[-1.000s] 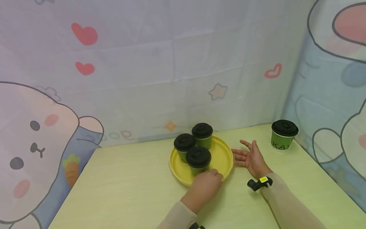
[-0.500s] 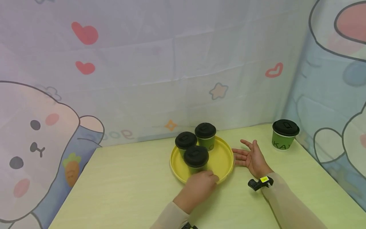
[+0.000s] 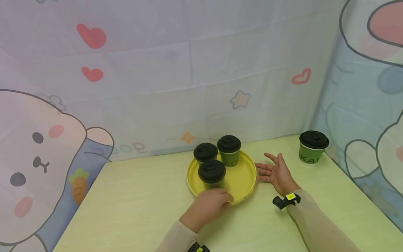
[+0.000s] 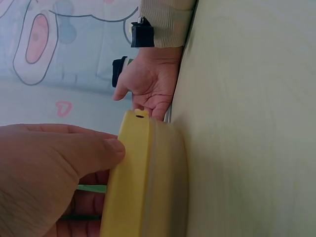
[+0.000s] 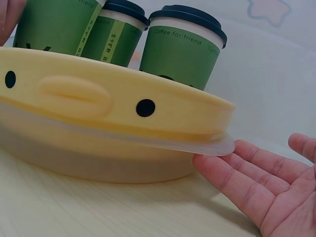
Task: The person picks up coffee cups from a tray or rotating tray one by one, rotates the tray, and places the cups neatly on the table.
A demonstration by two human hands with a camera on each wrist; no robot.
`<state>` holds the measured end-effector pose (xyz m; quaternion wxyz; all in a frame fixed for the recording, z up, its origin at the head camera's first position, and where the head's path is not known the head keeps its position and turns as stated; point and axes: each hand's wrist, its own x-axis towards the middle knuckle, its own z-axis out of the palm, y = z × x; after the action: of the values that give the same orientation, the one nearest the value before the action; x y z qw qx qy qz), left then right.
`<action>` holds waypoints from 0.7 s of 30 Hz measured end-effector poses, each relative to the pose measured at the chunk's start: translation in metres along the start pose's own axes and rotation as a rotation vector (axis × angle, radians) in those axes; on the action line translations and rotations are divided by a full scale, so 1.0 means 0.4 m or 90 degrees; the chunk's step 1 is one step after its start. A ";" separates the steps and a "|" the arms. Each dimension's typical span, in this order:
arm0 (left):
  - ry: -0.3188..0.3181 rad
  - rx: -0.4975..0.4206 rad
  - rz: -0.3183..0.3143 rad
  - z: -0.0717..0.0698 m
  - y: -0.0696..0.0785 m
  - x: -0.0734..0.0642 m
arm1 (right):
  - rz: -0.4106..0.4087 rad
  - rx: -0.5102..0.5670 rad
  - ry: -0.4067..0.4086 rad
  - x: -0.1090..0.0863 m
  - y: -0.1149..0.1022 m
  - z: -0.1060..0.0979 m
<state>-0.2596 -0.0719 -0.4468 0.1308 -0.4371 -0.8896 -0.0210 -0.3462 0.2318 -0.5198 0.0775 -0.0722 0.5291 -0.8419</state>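
Observation:
A round yellow tray [image 3: 243, 176] with a duck face on its side wall [image 5: 74, 94] sits on a wider pale base [image 5: 98, 158]. My left hand [image 3: 206, 206] pinches its near rim, thumb [image 4: 111, 148] on the outer wall and the other fingers inside. On the tray stand three green paper cups with black lids: a front one [image 3: 211, 173], a back left one [image 3: 205, 153] and a back right one [image 3: 229, 154]. At the tray's right side lies my right hand [image 3: 280, 176], palm turned up, fingers extended, fingertips [image 5: 202, 163] right at the pale base's edge.
Another lidded green cup [image 3: 311, 152] stands at the table's back right corner, beyond my right hand. A printed cloth [image 3: 157, 105] hangs along the back and right sides of the pale table [image 3: 135, 203].
My left hand has moved left along the front, rim in its grip. The tray has turned: the front cup shifted left, the back cups right. My right hand stays put.

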 end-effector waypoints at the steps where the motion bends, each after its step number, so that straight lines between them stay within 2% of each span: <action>1: -0.001 -0.006 0.000 -0.001 -0.003 -0.003 | 0.000 0.001 0.001 0.000 0.000 0.000; 15: -0.020 -0.073 -0.023 -0.003 -0.040 -0.028 | -0.002 -0.001 -0.003 0.000 -0.003 0.005; 21: -0.004 -0.074 -0.017 -0.005 -0.051 -0.040 | 0.001 0.003 -0.002 0.000 -0.002 0.003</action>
<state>-0.2659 -0.0971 -0.4473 0.1020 -0.4319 -0.8931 -0.0732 -0.3459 0.2310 -0.5187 0.0793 -0.0731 0.5267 -0.8432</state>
